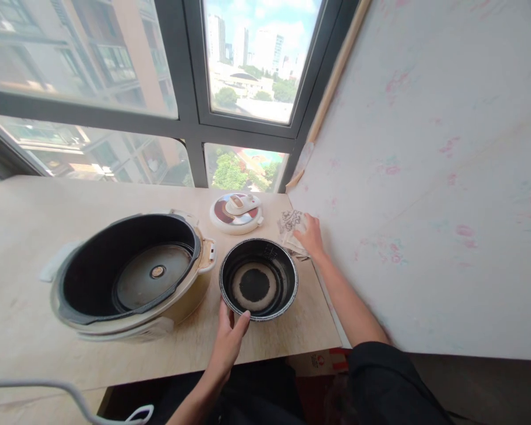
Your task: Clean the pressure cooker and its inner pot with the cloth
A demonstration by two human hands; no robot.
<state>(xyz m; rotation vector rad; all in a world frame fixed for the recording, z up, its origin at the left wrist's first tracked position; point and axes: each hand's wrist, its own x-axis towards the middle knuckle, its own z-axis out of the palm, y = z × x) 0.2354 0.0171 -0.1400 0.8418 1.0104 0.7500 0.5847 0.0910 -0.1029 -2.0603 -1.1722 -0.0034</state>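
A black inner pot (258,279) with a pale ring on its bottom stands on the wooden counter (26,236). My left hand (230,339) grips the pot's near rim, thumb over the edge. My right hand (311,235) rests on a crumpled patterned cloth (289,223) beside the wall, fingers closing on it. To the left sits the cream rice cooker body (133,277), open and without its pot. The cooker's round lid (238,212) lies behind the pot near the window.
A white wall panel (425,177) runs along the counter's right edge. A window (115,88) spans the back. A white cable (71,395) and plug lie at the lower left. The counter's front edge is close to my body.
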